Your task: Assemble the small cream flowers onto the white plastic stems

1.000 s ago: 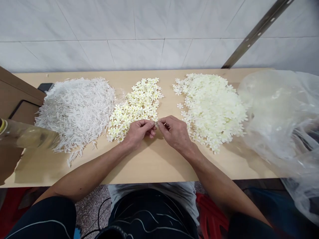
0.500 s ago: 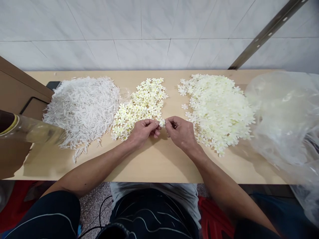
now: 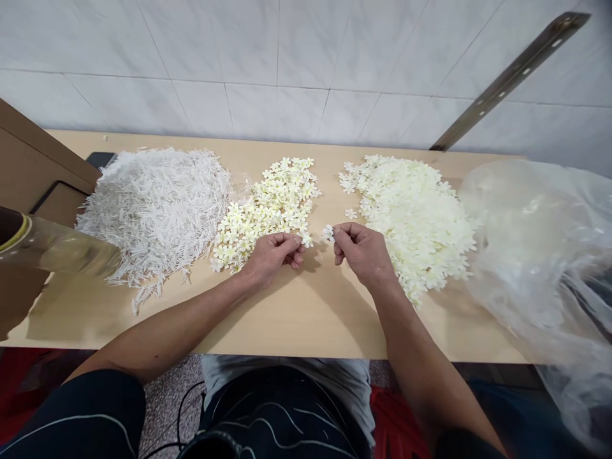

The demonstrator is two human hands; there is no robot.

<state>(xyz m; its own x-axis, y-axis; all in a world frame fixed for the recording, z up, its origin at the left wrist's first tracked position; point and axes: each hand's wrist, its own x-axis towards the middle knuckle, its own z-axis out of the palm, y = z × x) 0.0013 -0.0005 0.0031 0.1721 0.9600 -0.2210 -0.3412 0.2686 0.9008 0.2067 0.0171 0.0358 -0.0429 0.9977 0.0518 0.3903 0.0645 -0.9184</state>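
Note:
My left hand is closed in a pinch at the lower right edge of the pile of yellow-centred artificial flowers. A small flower shows at its fingertips. Slightly to the right, my right hand pinches a pale flower between thumb and forefinger, just above the table. The two hands are apart. Right of my right hand spreads a larger heap of pale flower pieces. At the left is a heap of thin white stem-like pieces.
A clear jar-like container juts in from the left beside a brown cardboard box. A large clear plastic bag lies on the right. The wooden table meets a tiled wall, where a slotted metal bar slants.
My right hand has moved right, away from my left hand, and a pale flower now shows at its fingertips. My left hand has stayed almost in place. The view has tilted slightly.

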